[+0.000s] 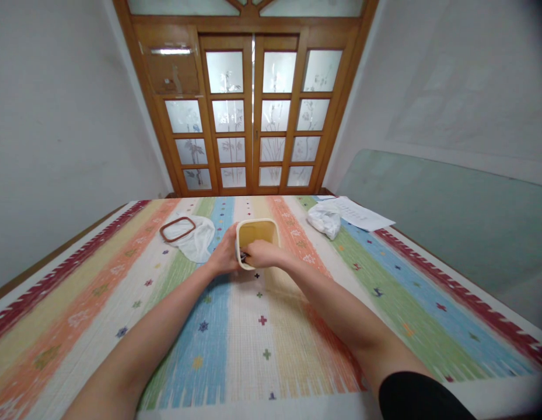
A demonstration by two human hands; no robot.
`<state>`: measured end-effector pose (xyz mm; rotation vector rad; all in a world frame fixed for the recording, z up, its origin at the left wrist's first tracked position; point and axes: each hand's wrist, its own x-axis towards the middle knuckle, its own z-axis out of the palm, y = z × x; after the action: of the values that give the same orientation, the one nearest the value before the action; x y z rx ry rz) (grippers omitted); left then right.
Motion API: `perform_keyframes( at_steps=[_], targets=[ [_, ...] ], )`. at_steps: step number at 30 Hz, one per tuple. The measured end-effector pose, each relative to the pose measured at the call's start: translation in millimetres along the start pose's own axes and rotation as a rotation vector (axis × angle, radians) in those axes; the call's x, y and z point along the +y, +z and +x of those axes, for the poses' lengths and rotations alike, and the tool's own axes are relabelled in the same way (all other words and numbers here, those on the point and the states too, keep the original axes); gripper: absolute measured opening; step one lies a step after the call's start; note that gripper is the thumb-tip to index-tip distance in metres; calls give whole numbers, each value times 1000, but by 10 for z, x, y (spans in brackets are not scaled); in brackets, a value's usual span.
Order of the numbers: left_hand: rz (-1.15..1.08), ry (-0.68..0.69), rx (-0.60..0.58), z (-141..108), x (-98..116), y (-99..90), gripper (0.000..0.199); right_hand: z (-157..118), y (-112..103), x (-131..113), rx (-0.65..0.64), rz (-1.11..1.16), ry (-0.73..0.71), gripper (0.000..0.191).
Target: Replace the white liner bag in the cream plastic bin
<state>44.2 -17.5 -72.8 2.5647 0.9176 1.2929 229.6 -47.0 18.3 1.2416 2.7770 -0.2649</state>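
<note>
Nearest, bottom right of frame: black sleeve (pixel 422 396) over the striped tabletop (pixel 207 344).

Mid-frame: bin (pixel 256 229), pale yellow, mouth facing the viewer; base hidden, so can't tell if upright or tilted. Looks like plastic: prob. light & stiff, not esp. fragile, smooth walls maybe a bit slippery. Best hold = rim or outer wall, thumb at the edge, fingers flat along the side.

R grip (pixel 262 255) is in the bin's mouth, toward the lower-left corner, fingers curled by a small dark bit (pixel 243 256). Can't tell what that is, nor if it's pinched or only touched; fingertips too hidden to judge how far open. L grip (pixel 226 255) clasps the bin's outer wall on the left, spread abt. as wide as that side needs; far fingers out of sight.

Farther, left of centre: brown ring (pixel 181 236), rounded rectangle, partly on a thin white bag (pixel 201 240), limp-looking. Right of centre: crumpled bundle (pixel 324 219), w/ papers (pixel 364 216) just behind. Top: wooden doors (pixel 275 96), frosted panes.
</note>
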Motion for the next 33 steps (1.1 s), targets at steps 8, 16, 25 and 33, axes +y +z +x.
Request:
perform_keyframes(
  at_steps=[8, 16, 25, 33],
  targets=[
    [-52, -127, 70, -1, -153, 20, 108, -680, -605, -173, 73, 5, -79, 30],
    [-138, -201, 113, 64, -66, -8, 112, -764, -673, -17, 155, -100, 32, 29],
    [-83, -176, 62, 56, -69, -95, 123, -409, -386, 165, 324, -270, 1, 24],
    [-60, -145, 49, 85, -51, -190, 118, -136, -279, 519, 634, -206, -149, 31]
  ],
)
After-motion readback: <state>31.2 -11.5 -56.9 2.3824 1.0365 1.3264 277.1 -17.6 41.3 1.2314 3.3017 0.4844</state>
